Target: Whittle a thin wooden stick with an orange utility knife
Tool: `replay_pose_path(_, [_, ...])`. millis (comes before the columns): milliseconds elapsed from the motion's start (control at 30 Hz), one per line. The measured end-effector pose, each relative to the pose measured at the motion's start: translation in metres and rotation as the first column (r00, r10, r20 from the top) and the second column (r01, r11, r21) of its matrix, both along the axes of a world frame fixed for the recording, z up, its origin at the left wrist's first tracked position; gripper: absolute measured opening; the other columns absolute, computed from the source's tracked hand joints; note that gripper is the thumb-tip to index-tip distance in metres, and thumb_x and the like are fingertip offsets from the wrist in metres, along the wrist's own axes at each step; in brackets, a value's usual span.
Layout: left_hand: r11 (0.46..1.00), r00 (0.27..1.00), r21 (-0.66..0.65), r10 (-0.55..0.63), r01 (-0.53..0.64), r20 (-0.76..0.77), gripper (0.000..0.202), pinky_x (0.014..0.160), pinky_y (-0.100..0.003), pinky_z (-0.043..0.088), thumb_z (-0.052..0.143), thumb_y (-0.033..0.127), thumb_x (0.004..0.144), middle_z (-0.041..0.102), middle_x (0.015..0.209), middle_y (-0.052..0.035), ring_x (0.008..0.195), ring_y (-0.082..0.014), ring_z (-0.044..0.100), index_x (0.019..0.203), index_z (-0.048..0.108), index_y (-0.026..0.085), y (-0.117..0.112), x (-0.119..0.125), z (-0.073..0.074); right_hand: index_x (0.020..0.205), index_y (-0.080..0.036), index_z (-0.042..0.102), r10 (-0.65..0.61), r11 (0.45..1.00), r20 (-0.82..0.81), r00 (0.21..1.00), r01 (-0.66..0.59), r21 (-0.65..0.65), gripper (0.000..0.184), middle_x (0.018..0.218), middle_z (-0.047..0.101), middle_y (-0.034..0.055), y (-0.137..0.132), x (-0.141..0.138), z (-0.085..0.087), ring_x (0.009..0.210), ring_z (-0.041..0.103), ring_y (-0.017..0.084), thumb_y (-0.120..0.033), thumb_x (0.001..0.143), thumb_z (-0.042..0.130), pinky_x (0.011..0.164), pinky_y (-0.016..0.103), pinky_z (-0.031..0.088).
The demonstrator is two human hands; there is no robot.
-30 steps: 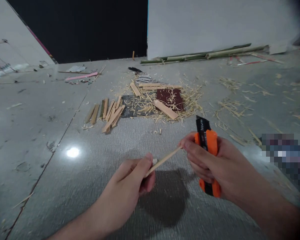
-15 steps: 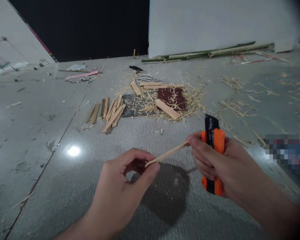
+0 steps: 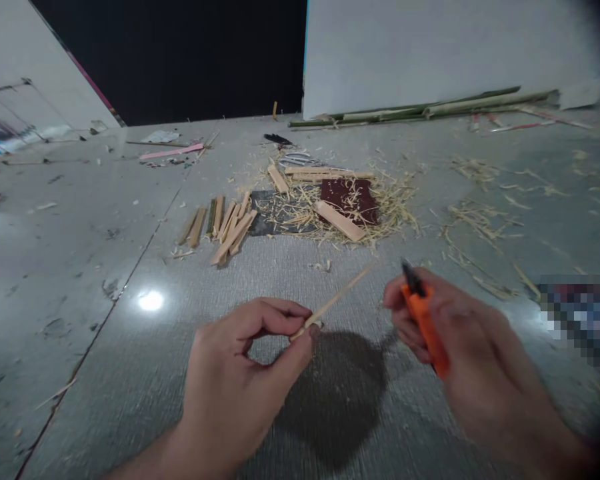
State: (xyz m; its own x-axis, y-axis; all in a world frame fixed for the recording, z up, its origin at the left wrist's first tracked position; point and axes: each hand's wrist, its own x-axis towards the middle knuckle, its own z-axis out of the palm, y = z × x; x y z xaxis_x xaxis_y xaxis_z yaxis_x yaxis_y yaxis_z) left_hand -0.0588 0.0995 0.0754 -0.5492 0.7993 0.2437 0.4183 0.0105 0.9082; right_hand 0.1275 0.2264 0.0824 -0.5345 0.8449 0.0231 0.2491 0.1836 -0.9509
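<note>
Between thumb and fingertips, my left hand [image 3: 253, 363] pinches a thin bamboo strip [image 3: 340, 293] near its lower end. The strip slants up to the right, its far end free in the air. My right hand [image 3: 460, 340] is wrapped round an orange and black utility knife [image 3: 425, 327], its dark blade end pointing up and away from me. A short gap parts the knife from the strip. Beyond my hands, a wider bamboo piece [image 3: 341, 221] lies across a dark red sheet [image 3: 347, 193] strewn with shavings.
Left of the shavings [image 3: 397, 207] several short bamboo pieces [image 3: 235, 230] lie piled. Scissors [image 3: 297, 160] and a black object [image 3: 277, 139] are behind. Long green bamboo poles [image 3: 430, 110] lie along the white wall [image 3: 430, 53]. A pink strip [image 3: 173, 151] is on the floor at far left.
My right hand has let go of the strip's far end and moved slightly right. The knife has turned so its narrow edge shows. My left hand keeps its pinch on the strip.
</note>
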Motion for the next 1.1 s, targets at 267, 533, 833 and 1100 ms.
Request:
replay_pose_path(267, [0.997, 0.999, 0.055, -0.044, 0.045, -0.029, 0.015, 0.071, -0.02, 0.064, 0.08, 0.014, 0.085, 0.084, 0.086, 0.0053, 0.076, -0.0115, 0.08, 0.078, 0.075, 0.027, -0.001, 0.002, 0.002, 0.083, -0.027, 0.044, 0.112, 0.703, 0.405, 0.907, -0.361, 0.613, 0.034, 0.054, 0.05, -0.0101, -0.02, -0.01, -0.002, 0.038, 0.049, 0.009, -0.044, 0.112, 0.045, 0.04, 0.022, 0.035])
replay_pose_path(533, [0.994, 0.988, 0.088, -0.053, 0.067, -0.145, 0.015, 0.074, -0.02, 0.066, 0.078, 0.011, 0.088, 0.083, 0.086, 0.0032, 0.077, -0.0118, 0.079, 0.083, 0.076, 0.025, -0.001, 0.003, 0.0, 0.084, -0.028, 0.046, -0.096, 0.617, 0.5, 0.861, -0.342, 0.709, 0.039, 0.052, 0.053, -0.0079, -0.024, -0.011, -0.014, 0.035, 0.057, 0.017, -0.054, 0.112, 0.037, 0.042, 0.029, 0.031])
replay_pose_path(833, [0.992, 0.956, 0.128, 0.03, 0.008, -0.292, 0.015, 0.075, -0.012, 0.062, 0.077, 0.013, 0.09, 0.081, 0.089, 0.0084, 0.072, -0.005, 0.076, 0.086, 0.072, 0.027, -0.012, 0.007, 0.005, 0.074, -0.029, 0.04, -0.387, 0.698, 0.468, 0.794, -0.079, 0.712, 0.047, 0.051, 0.047, -0.0044, 0.035, 0.011, 0.009, 0.044, 0.046, 0.017, -0.055, 0.112, 0.035, 0.049, 0.029, 0.026])
replay_pose_path(1100, [0.991, 0.95, 0.131, 0.046, -0.005, -0.308, 0.017, 0.075, -0.016, 0.062, 0.079, 0.013, 0.089, 0.081, 0.09, 0.0082, 0.074, -0.0065, 0.075, 0.087, 0.071, 0.027, -0.006, 0.003, -0.004, 0.077, -0.027, 0.044, -0.016, 0.731, 0.401, 0.916, -0.263, 0.63, 0.043, 0.05, 0.047, -0.0093, -0.009, -0.007, 0.002, 0.037, 0.049, 0.011, -0.05, 0.112, 0.039, 0.041, 0.024, 0.033])
